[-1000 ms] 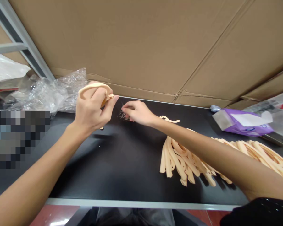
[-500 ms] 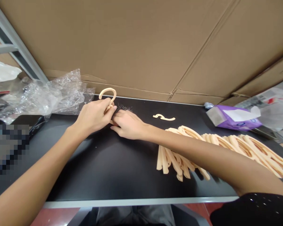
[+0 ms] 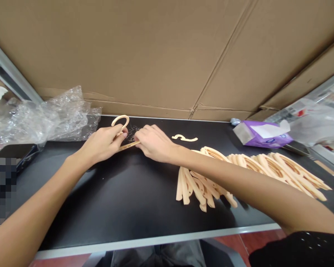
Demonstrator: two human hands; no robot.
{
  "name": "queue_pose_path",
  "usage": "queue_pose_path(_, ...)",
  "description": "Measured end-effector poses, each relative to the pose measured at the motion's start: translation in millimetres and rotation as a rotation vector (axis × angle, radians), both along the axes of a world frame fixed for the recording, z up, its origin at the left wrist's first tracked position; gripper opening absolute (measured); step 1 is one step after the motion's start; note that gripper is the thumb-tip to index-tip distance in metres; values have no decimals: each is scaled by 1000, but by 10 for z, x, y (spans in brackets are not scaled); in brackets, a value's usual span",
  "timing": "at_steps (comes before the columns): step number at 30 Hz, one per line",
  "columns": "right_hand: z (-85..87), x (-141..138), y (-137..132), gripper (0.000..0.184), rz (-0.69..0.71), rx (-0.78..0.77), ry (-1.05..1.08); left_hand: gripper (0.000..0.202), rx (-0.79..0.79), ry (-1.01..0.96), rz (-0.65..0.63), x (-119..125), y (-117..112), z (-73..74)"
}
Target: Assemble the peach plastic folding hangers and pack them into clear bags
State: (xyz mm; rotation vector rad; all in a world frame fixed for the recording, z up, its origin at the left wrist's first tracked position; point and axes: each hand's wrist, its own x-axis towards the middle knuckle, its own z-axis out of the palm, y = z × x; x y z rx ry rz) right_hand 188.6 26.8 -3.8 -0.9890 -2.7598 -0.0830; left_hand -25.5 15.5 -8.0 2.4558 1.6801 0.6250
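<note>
- On the near part of the black bench (image 3: pixel 114 215), towards the right, pale hanger pieces (image 3: pixel 275 168) lie heaped.
- Beyond, left of centre: the left hand (image 3: pixel 102 144), fingers clamped on a pale hook (image 3: pixel 122 116) that points upward; the right hand (image 3: pixel 156 142), fingers pinching a slim strip (image 3: pixel 128 145), apparently joined to it.
- Step, seemingly: working the strip; this calls for a firm left grip.
- Farther: one loose curved piece (image 3: pixel 184 138).

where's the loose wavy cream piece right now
In the head view, the loose wavy cream piece lies right of centre on the black tabletop, between the right hand and the purple tissue pack.
</note>
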Motion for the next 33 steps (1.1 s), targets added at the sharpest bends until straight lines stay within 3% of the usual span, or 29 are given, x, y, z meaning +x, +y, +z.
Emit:
queue_pose_path(8, 229, 572, -38, 13, -125, -117, 100, 48, -162, -219, -89, 204, -104, 13)
queue_pose_path(13, 259, 689, -103, 6, -138, -172, 306, 39, -109, -231, -149, 317, -149, -31)
queue_pose_path(14, 252, 689, -120, 15, -172, -210, 416, 39, -86, -245, -146, 326, -151, -32)
queue_pose_path(16, 240, 672, -156, 46, -278, -375, 713, 40, -43, -283, -129, 339, -162, -19)
queue_pose_path(18, 242, 635, -198, 68, -396, -666, 1018, 39, -15, -315, -120, 359, -189, 0)
queue_pose_path(19, 250, 613, -221, 67, -435, -845, 1120, 39, -4, -326, -127, 373, -206, 7)
queue_pose_path(21, 274, 569, -271, 45, -450, -1181, 1192, 38, -3, -330, -169, 409, -245, 7)
queue_pose_path(24, 296, 525, -335, 14, -400, -1423, 1150, 32, -77, -310, -247, 462, -294, -33)
queue_pose_path(28, 270, 538, -343, 7, -414, -1348, 1211, 20, -148, -347, -269, 491, -320, -103)
queue_pose_path(33, 249, 601, -286, 6, -455, -1259, 1231, 10, -34, -395, -308, 500, -317, -116)
